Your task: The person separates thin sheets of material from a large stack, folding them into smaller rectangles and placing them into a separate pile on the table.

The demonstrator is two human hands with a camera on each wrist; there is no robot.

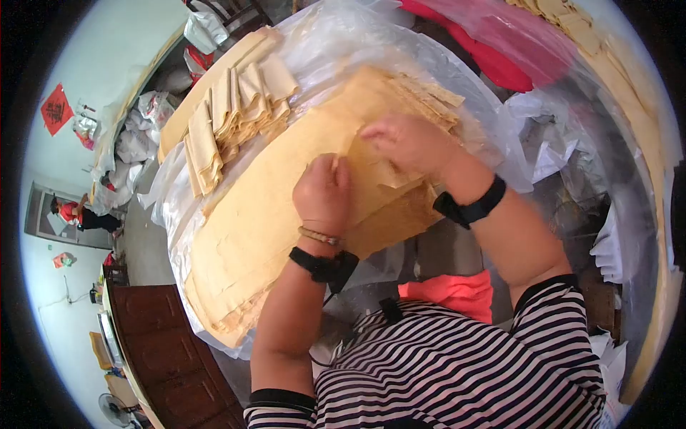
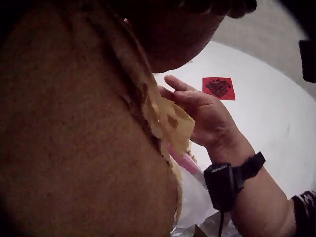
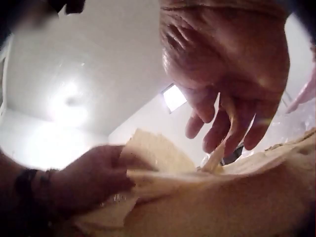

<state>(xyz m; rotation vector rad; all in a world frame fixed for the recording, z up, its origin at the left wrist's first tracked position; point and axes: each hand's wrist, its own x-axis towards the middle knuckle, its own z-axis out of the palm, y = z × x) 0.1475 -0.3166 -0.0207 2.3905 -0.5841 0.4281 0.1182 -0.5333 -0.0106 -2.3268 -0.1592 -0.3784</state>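
A thick stack of thin yellow sheets (image 1: 264, 229) lies on clear plastic in front of me. My left hand (image 1: 323, 189) is curled on the stack's middle and grips a folded edge of the top sheet (image 3: 158, 163); it also shows as the left hand (image 3: 94, 177) low in the right wrist view. My right hand (image 1: 407, 143) is just beyond it and pinches a lifted flap of the same sheet (image 2: 170, 123). The right hand (image 2: 202, 116) wears a black wrist strap. In the right wrist view the right hand's fingers (image 3: 232, 128) hang down onto the sheet.
Folded bundles of the same yellow sheets (image 1: 236, 114) lie at the far left of the stack. Clear plastic (image 1: 343, 43) spreads beyond it, with a red bag (image 1: 500, 43) behind. A dark wooden cabinet (image 1: 164, 350) stands low on the left. Orange cloth (image 1: 450, 293) lies near my body.
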